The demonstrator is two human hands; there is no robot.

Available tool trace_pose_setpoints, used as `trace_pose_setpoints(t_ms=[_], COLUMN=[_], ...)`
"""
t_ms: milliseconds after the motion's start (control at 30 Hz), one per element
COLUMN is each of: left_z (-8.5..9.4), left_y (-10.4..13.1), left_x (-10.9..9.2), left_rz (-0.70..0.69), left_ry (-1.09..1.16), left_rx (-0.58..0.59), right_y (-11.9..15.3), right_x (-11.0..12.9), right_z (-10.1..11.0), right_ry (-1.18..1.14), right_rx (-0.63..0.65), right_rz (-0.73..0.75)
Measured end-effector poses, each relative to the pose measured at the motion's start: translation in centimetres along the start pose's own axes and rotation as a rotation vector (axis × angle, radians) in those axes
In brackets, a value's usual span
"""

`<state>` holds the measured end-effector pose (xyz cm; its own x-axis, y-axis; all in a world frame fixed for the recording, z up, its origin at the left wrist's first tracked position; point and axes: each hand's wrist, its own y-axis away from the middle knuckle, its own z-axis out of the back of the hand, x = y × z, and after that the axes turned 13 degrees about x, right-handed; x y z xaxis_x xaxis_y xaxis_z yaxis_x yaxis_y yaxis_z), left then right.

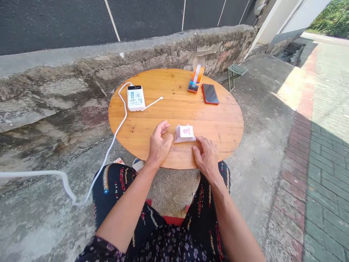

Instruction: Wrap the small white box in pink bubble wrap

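A small wrapped packet [185, 133] with a white label and a reddish print lies on the round wooden table [163, 118], near its front edge. Just left of the packet is my left hand [160, 143], fingers apart and holding nothing, the thumb pointing toward it. On the other side, my right hand [205, 153] rests low over the table with its thumb and fingers apart. Its fingertips are at the packet's right corner; whether they touch it is hard to tell. Nothing is held in this hand.
A white power bank [135, 99] with a short cable and a long white cord [124, 118] lies at the table's left. An orange tape dispenser [196, 79] and a red-edged phone [210, 94] sit at the back right. Behind are a wall and a folding stool [236, 70].
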<state>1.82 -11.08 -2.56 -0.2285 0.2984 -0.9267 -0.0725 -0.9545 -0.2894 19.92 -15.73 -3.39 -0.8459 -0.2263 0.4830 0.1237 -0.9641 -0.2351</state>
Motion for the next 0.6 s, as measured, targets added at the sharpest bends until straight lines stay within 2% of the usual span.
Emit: trace_pose_setpoints(t_ms=[200,600], left_z=[-0.06,-0.38], left_y=[-0.31,-0.52], left_x=[0.85,0.96], left_rz=[-0.007,0.000], left_ry=[0.053,0.041], left_rx=[-0.022,-0.065], right_y=[-0.01,0.20], right_x=[-0.03,-0.21], right_z=[0.06,0.24], right_ry=[0.007,0.016], right_rx=[0.019,0.006], right_rz=[-0.003,0.020])
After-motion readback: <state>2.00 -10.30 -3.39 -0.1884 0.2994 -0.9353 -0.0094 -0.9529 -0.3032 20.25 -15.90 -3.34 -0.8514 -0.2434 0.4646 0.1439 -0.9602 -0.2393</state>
